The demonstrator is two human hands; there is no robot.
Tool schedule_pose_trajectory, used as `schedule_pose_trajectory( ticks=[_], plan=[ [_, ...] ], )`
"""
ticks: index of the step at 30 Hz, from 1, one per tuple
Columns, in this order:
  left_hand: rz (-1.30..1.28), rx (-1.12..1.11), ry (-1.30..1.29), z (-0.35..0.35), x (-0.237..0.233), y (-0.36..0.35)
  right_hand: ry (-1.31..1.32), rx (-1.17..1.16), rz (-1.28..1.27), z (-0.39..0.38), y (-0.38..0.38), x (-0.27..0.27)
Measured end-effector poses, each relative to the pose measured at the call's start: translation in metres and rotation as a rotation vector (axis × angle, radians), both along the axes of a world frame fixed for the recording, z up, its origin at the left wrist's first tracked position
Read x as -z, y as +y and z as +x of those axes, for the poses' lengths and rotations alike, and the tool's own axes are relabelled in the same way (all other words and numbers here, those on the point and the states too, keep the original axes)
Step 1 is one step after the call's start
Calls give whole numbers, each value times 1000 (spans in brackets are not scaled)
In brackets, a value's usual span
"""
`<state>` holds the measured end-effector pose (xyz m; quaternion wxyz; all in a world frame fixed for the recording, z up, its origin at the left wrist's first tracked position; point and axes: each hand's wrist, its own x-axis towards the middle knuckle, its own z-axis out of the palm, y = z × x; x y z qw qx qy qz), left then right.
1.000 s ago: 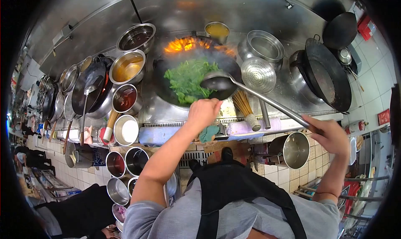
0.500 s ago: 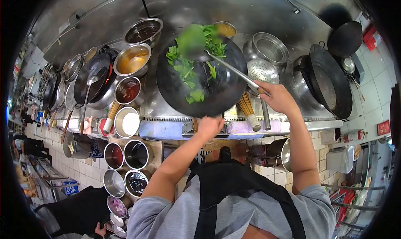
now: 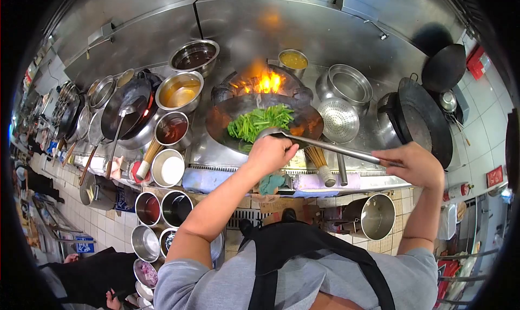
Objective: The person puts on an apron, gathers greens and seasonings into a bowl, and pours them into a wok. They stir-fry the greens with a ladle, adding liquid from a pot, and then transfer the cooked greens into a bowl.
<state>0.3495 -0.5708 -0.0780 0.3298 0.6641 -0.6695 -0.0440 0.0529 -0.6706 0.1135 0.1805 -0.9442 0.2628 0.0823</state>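
My left hand is closed at the near edge of the black wok, its grip partly hidden behind the fingers. Pulled toward me and tipped, the wok holds chopped leafy greens. Beyond it, flames rise from the burner ring. My right hand is wrapped round the end of a long metal ladle. The ladle's bowl lies over the wok's near side, close to my left hand.
Left of the wok stand bowls of oil and red sauce. A perforated strainer and bamboo brush are at the right. A green cloth lies on the front edge. Someone in black clothing is at lower left.
The wok has come toward me and tipped, exposing the flames. The greens, earlier airborne and scattered, are gathered in it. The ladle swung nearer me as my right hand moved right and down.
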Motion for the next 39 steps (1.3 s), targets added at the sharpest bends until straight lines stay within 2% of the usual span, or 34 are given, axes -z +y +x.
schedule_pose_trajectory(
  ticks=[2, 3, 4, 6, 8, 10, 12, 15, 19, 22, 24, 26, 28, 30, 31, 32, 33, 34, 35, 36, 37, 38, 39],
  plan=[
    [-101, -23, 9, 7, 13, -19, -34, 8, -77, 25, -2, 18],
    [-59, -43, -14, 11, 26, -27, -72, 21, -103, 41, -4, 35],
    [-70, -38, -19, 10, 49, -32, -111, 35, -129, 58, -7, 58],
    [-48, -110, -44, -1, 107, -29, -23, 98, -136, 85, -18, 112],
    [-12, -110, 14, -9, 153, -16, -54, 166, -162, 97, -15, 141],
    [105, -34, 59, -17, 171, 3, -80, 227, -181, 92, -5, 147],
    [194, -12, 129, -27, 141, 25, -156, 241, -169, 73, 0, 135],
    [74, -66, 57, -9, 106, 2, -129, 246, -68, 27, 14, 88],
    [13, -155, -44, 16, 104, -30, -51, 269, -37, -7, 24, 72],
    [64, -226, -139, 15, 103, -35, -126, 224, -73, 7, -10, 138],
    [156, -467, 54, -2, 98, -22, -260, 309, 34, 29, -40, 186],
    [80, -472, 53, -18, 102, 2, -434, 439, 257, 53, -55, 221],
    [-113, -267, 51, -31, 116, 39, -496, 534, 201, 77, -58, 253],
    [103, -33, 351, -42, 149, 87, -554, 533, -71, 111, -42, 288],
    [22, -11, 360, -48, 178, 112, -435, 594, 4, 130, -29, 293],
    [166, -87, 438, -54, 215, 141, -314, 652, 74, 143, -22, 295],
    [479, -206, 490, -58, 244, 171, -403, 499, -72, 144, -25, 312],
    [677, -240, 609, -56, 285, 203, -402, 491, -73, 140, -33, 303],
    [540, -287, 781, -57, 376, 253, -488, 602, 429, 133, -44, 281],
    [439, -435, 979, -63, 483, 306, -548, 693, 943, 125, -51, 261],
    [833, -544, 591, -71, 356, 320, -632, 710, 1079, 115, -53, 245],
    [1037, -734, 649, -81, 352, 346, -620, 709, 1020, 111, -62, 247],
    [1107, -621, 537, -92, 439, 396, -611, 682, 913, 120, -65, 249]
  ],
)
